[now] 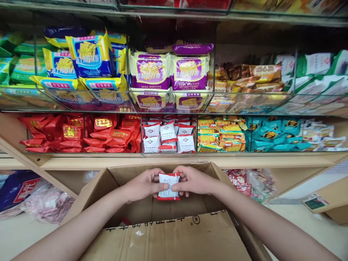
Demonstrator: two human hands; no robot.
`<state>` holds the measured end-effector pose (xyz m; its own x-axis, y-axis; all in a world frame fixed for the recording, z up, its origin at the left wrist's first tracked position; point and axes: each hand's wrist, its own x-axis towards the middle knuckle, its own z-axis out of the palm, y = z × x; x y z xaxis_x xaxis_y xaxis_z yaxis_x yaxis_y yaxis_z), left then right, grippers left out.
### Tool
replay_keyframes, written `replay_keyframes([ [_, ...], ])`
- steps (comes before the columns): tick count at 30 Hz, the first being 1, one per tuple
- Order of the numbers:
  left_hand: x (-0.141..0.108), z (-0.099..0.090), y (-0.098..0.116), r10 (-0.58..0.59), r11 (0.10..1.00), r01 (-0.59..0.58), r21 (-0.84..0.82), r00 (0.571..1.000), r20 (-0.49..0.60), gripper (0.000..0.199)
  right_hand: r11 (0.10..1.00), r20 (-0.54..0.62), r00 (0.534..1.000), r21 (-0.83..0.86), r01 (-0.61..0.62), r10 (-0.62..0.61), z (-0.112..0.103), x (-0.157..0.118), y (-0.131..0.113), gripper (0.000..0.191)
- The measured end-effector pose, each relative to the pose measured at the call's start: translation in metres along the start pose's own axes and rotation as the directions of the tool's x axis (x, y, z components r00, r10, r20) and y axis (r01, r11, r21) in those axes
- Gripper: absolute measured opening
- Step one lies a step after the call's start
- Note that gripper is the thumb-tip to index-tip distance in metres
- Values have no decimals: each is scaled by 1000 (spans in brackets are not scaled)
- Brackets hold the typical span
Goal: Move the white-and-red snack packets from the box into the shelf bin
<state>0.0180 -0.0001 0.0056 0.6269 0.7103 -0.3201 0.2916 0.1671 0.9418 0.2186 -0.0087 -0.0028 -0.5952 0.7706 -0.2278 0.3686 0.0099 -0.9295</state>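
both hands are together at the middle, and it's a shared grip: the left hand (pixel 148 185) pinches one side of a small white-and-red packet (pixel 169 184), the right hand (pixel 193 181) pinches the other, thumbs flat across the front. the packet hangs over the open cardboard box (pixel 160 243), just in front of the shelf. here's the risk: if both thumbs ease off at once, it drops straight down into that box. squeeze too hard, or pull the hands apart, and the thin wrapper could split at a seam or the contents could crack.

now the box itself: its near flap lies across part of the opening, and a forearm passes over each side, so a low elbow could catch an edge and jog the grip. a bit of red shows beneath the flap, too little to name.

out to the lower shelf, right ahead: matching white packets (pixel 168 132) are stacked in a narrow section, red packets (pixel 116 136) on one side, yellow-orange packets (pixel 221 136) on the other. that white pile looks snug; a careless shove there could topple its upper layer, and a poor aim could mix it with a neighbour.

higher up, purple biscuit packs (pixel 189 72) stand upright, but the blue-and-yellow biscuit pack (pixel 91 56) perches tilted on its heap, well above the clear front panel (pixel 170 97). one knock to the shelf and that looks likeliest to slide.
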Motion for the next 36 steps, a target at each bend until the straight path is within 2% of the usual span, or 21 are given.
replay_keyframes([
  [2,-1,-3,4,21,1000,-21,7,1000,-10,36,998,127,990,-4,-65,65,-2,-2,0,40],
  [4,-2,-4,5,50,998,-49,28,998,-28,36,981,219,960,-118,-151,174,-4,-6,-2,49],
  [6,-2,-3,6,88,996,-85,40,993,-74,34,956,220,944,-216,-197,244,-6,-9,-4,57],
  [7,-2,-2,6,112,993,-109,35,989,-98,33,957,198,951,-214,-195,238,-6,-10,-4,59],
  [10,-3,2,9,210,978,-209,21,968,-140,28,991,144,981,-37,-128,132,-4,-10,-6,64],
  [13,-5,4,13,300,954,-299,32,947,-115,25,984,112,994,177,-3,-17,-2,-6,-5,65],
  [17,-10,3,18,428,903,-421,83,895,-123,18,904,67,979,400,149,-192,-6,-5,-4,69],
  [20,-14,1,18,536,839,-497,220,824,-184,14,806,140,948,571,159,-286,-10,-7,-6,73],
  [23,-16,1,19,588,790,-504,349,784,-198,13,734,133,933,657,169,-334,-10,-7,-7,63],
  [25,-15,1,19,600,776,-497,389,773,-208,11,736,-5,958,640,222,-286,-8,-4,-7,49],
  [27,-14,1,17,561,822,-488,294,782,-272,17,754,-200,952,581,305,-232,-4,0,-6,39],
  [29,-11,2,15,449,887,-456,73,817,-360,28,765,-333,917,526,372,-218,-2,4,-5,38],
  [30,-10,2,14,378,904,-424,-47,848,-371,33,767,-365,904,507,393,-222,-1,5,-4,39],
  [32,-8,4,13,284,914,-355,-196,906,-314,44,784,-389,895,476,399,-220,1,7,-4,41],
  [34,-6,7,13,273,924,-322,-207,933,-233,61,812,-387,897,440,383,-213,1,9,-3,41],
  [36,-5,10,13,278,934,-316,-166,936,-217,73,852,-391,895,371,369,-217,0,9,-2,36],
])
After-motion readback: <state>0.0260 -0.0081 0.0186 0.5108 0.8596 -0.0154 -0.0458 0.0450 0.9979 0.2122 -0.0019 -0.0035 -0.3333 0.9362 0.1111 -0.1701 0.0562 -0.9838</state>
